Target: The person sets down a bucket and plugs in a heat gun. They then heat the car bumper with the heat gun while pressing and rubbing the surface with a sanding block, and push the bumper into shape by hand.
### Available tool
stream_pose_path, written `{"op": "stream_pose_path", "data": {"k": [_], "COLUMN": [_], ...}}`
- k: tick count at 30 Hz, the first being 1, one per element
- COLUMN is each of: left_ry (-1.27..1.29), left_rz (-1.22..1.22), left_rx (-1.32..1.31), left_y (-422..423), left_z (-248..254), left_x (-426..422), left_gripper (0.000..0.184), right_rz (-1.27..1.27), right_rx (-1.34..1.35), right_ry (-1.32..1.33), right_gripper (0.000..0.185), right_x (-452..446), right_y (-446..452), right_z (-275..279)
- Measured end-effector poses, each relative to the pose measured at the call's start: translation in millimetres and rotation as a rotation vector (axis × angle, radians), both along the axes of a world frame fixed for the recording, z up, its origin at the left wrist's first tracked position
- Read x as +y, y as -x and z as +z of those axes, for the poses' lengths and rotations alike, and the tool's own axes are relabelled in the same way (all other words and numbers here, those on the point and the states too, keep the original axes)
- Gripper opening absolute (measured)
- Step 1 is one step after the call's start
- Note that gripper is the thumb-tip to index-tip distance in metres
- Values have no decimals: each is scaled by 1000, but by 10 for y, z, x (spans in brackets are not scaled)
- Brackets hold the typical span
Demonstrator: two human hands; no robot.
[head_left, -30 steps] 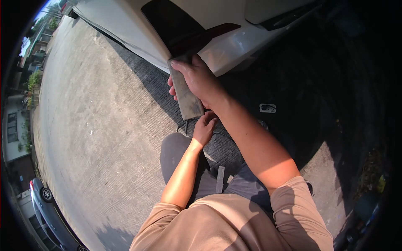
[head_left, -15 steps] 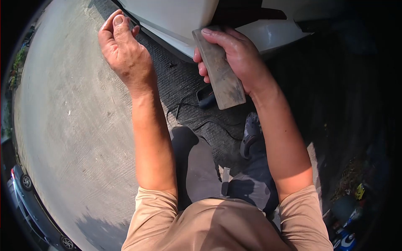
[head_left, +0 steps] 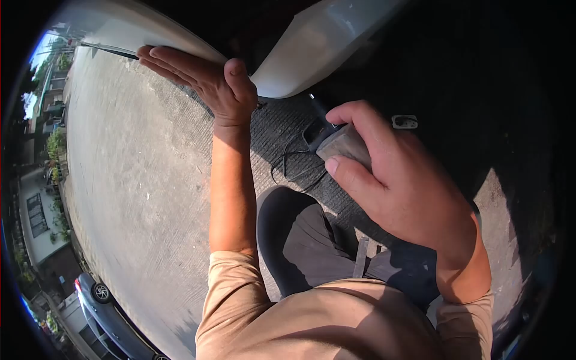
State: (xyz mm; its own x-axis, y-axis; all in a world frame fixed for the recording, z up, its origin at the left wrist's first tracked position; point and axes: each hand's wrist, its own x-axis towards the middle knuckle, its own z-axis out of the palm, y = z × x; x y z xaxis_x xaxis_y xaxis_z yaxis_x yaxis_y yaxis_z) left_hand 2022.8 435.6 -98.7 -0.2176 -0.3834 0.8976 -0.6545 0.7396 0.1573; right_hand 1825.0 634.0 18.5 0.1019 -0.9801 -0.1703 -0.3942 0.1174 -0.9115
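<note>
My left hand [head_left: 210,84] is raised at the upper left with its fingers stretched out, lying against or very near the lower edge of the white car body [head_left: 162,30]. Nothing shows in it. Right of centre, my right hand [head_left: 384,168] grips a flat grey-brown block [head_left: 347,147] between thumb and fingers. The block points away from me, so only its near part shows. Behind it on the ground lies a dark tool [head_left: 314,131] with a black cable [head_left: 285,163].
A small pale rectangular item [head_left: 404,122] lies on the shaded ground to the right. The car's corner [head_left: 276,84] juts toward me above. My bent knee [head_left: 279,210] is below the cable. A grey car [head_left: 111,318] stands at the far lower left.
My left hand rose off the block area and now lies flat at the car's edge. My right hand has drawn the block back from the car and turned it.
</note>
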Motion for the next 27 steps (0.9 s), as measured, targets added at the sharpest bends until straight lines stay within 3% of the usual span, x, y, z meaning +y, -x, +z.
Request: {"op": "stream_pose_path", "data": {"k": [7,10,13,20,23,24,26,27], "left_ry": [-159,-237,-243,-403,-260,-2,196,132], "left_rz": [85,103,114,101,96,75,63,76], "left_rx": [-7,-23,-89,-153,-116,-321,-393,-271], "left_y": [40,46,-43,-198,-331,-611,-715,-476], "left_z": [-730,-770,-907,-957,-749,-616,-387,-163], "left_x": [180,283,270,661,530,272,65,72], "left_gripper": [95,95,92,78,72,67,63,64], "right_rz": [-19,128,262,314,319,358,375,352], "right_rx": [247,298,358,188,206,237,272,271], "right_ry": [-162,-329,-187,-467,-404,-374,-339,-336], "right_gripper": [37,32,29,27,26,25,24,24], "right_x": [316,303,445,436,506,512,561,618], "right_y": [330,427,601,850,865,863,855,854], "right_z": [-56,-98,-387,-582,-586,-585,-626,-684]}}
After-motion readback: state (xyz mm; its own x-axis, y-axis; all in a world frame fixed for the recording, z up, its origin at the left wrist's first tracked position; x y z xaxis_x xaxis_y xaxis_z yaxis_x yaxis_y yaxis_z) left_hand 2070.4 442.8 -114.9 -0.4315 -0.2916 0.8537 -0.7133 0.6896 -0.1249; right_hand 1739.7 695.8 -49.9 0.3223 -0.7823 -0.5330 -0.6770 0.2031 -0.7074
